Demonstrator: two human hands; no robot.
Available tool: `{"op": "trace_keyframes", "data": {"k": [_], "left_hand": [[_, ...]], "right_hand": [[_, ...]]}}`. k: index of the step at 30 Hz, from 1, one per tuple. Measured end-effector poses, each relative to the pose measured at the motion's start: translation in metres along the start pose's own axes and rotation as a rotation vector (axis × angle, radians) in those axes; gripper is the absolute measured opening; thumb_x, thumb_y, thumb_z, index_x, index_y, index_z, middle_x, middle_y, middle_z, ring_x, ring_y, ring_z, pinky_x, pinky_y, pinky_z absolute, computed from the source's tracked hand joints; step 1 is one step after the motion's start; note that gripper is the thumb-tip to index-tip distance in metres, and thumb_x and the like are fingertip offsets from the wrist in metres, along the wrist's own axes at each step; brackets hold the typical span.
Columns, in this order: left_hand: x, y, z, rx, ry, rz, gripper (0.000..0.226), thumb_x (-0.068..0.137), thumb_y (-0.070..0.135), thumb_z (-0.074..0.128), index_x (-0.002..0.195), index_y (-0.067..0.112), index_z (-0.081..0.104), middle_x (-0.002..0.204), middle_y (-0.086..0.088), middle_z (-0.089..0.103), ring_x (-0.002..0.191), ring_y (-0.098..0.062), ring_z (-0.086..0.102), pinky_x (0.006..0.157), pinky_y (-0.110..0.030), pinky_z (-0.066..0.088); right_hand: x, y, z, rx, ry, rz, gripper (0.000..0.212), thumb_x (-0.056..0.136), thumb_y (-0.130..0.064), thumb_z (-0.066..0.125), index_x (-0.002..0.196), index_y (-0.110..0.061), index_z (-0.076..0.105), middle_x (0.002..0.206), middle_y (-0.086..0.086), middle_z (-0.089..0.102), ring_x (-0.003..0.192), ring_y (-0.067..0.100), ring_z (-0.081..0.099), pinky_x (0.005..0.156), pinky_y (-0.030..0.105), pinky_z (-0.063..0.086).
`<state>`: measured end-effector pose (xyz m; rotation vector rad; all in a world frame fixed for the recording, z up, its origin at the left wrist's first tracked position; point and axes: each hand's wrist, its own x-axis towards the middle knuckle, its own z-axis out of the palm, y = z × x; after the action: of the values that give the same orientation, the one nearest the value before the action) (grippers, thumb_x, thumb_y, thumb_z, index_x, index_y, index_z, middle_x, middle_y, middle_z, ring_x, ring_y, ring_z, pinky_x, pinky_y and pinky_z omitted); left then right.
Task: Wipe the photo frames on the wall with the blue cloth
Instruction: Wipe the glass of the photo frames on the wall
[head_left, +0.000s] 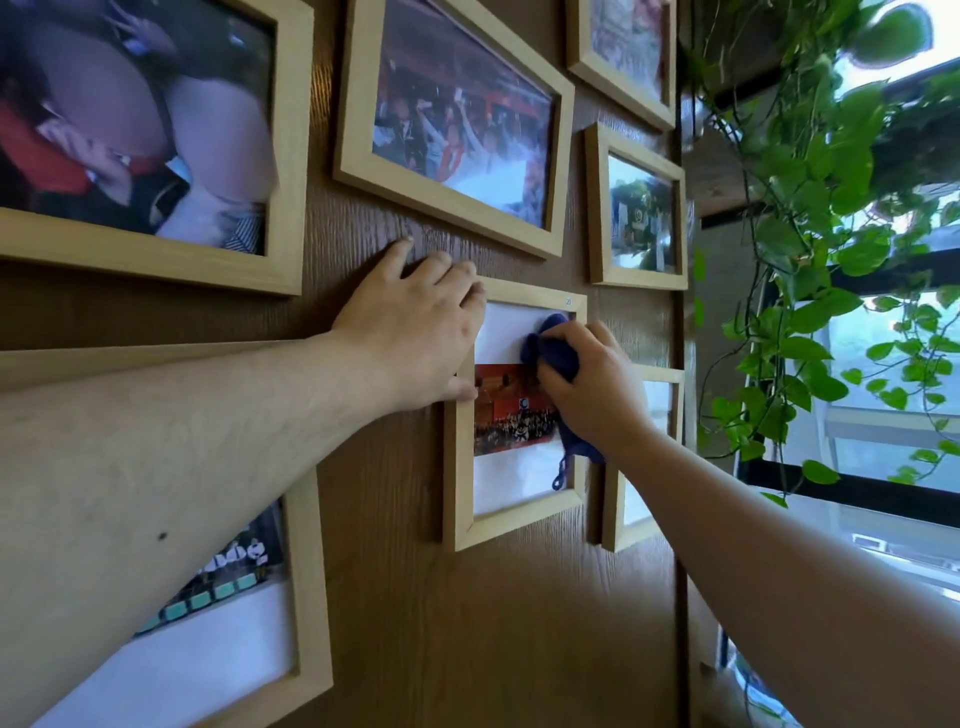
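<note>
Blue cloth (558, 358) is held bunched in right hand (597, 384) fingers against the small light-wood frame (460, 467), steadied by flat, spread left hand (410, 338); surrounding frames appear unwiped.

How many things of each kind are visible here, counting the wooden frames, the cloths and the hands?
Wooden photo frames: 7, some cut by the picture's edge or partly hidden
Blue cloth: 1
Hands: 2, left hand and right hand
Total: 10
</note>
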<state>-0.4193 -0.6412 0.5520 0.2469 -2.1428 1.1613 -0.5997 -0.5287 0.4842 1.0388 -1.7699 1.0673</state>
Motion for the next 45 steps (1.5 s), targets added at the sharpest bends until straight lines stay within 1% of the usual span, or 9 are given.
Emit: {"op": "trace_keyframes", "data": {"k": [6,17,23,27,32,35,37,39,45], "left_hand": [[0.000,0.001,0.001,-0.021,0.005,-0.007,0.094,0.078,0.067,0.050,0.147,0.011,0.019,0.155,-0.013,0.022,0.142,-0.030,0.019,0.116,-0.055,0.014],[0.001,0.002,0.000,-0.022,-0.008,-0.020,0.098,0.076,0.068,0.053,0.147,0.009,0.019,0.155,-0.015,0.021,0.142,-0.031,0.018,0.116,-0.056,0.013],[0.002,0.004,0.000,-0.024,-0.009,-0.023,0.095,0.078,0.064,0.053,0.147,0.009,0.018,0.155,-0.015,0.021,0.141,-0.031,0.018,0.116,-0.056,0.012],[0.001,0.005,0.001,-0.030,-0.003,-0.031,0.096,0.077,0.064,0.054,0.147,0.009,0.019,0.154,-0.015,0.021,0.141,-0.031,0.019,0.116,-0.056,0.011],[0.001,0.004,0.002,-0.051,-0.005,-0.026,0.096,0.077,0.065,0.055,0.147,0.008,0.019,0.155,-0.015,0.021,0.141,-0.030,0.018,0.116,-0.056,0.010],[0.000,0.005,0.002,-0.054,-0.009,-0.037,0.096,0.077,0.064,0.055,0.147,0.009,0.018,0.155,-0.014,0.020,0.142,-0.030,0.017,0.116,-0.055,0.010],[0.001,0.006,0.002,-0.052,-0.013,-0.039,0.096,0.077,0.063,0.056,0.147,0.009,0.019,0.155,-0.014,0.021,0.141,-0.030,0.018,0.116,-0.055,0.011],[0.001,0.006,0.000,-0.053,-0.013,-0.042,0.096,0.076,0.063,0.057,0.146,0.008,0.019,0.154,-0.015,0.022,0.141,-0.030,0.019,0.116,-0.056,0.011],[0.000,0.006,0.001,-0.052,-0.009,-0.045,0.096,0.077,0.063,0.056,0.147,0.009,0.018,0.155,-0.014,0.020,0.142,-0.030,0.017,0.116,-0.055,0.010]], "right_hand": [[-0.007,-0.037,0.002,0.012,-0.059,-0.289,0.038,0.080,-0.028,0.063,0.117,-0.022,0.057,0.106,0.001,0.054,0.082,0.020,0.054,0.062,0.036,0.050],[-0.021,0.021,0.003,-0.190,-0.054,-0.052,0.029,0.082,-0.034,0.063,0.108,-0.028,0.055,0.100,-0.004,0.050,0.076,0.019,0.053,0.056,0.028,0.042],[-0.040,-0.028,0.009,-0.107,-0.131,-0.303,0.041,0.078,-0.032,0.068,0.115,-0.027,0.051,0.110,-0.001,0.052,0.080,0.016,0.053,0.055,0.030,0.048],[-0.042,-0.019,0.014,-0.133,-0.112,-0.301,0.040,0.077,-0.033,0.068,0.113,-0.027,0.051,0.113,0.001,0.054,0.079,0.018,0.055,0.052,0.027,0.045],[-0.049,0.023,0.011,-0.220,-0.111,-0.039,0.035,0.077,-0.034,0.066,0.109,-0.026,0.055,0.101,-0.002,0.050,0.072,0.020,0.055,0.052,0.028,0.044],[-0.056,0.029,0.011,-0.269,-0.143,-0.005,0.034,0.079,-0.036,0.065,0.110,-0.027,0.053,0.098,-0.002,0.048,0.073,0.022,0.054,0.055,0.028,0.042],[-0.061,0.022,0.011,-0.257,-0.166,-0.010,0.034,0.080,-0.037,0.064,0.111,-0.026,0.053,0.101,-0.002,0.049,0.074,0.019,0.053,0.053,0.025,0.038],[-0.067,0.011,0.013,-0.242,-0.197,-0.052,0.035,0.079,-0.037,0.065,0.111,-0.026,0.053,0.106,-0.003,0.049,0.076,0.016,0.052,0.053,0.027,0.043],[-0.080,-0.023,0.014,-0.198,-0.303,-0.287,0.040,0.080,-0.038,0.062,0.116,-0.030,0.046,0.114,0.000,0.050,0.080,0.016,0.053,0.061,0.031,0.049]]}}
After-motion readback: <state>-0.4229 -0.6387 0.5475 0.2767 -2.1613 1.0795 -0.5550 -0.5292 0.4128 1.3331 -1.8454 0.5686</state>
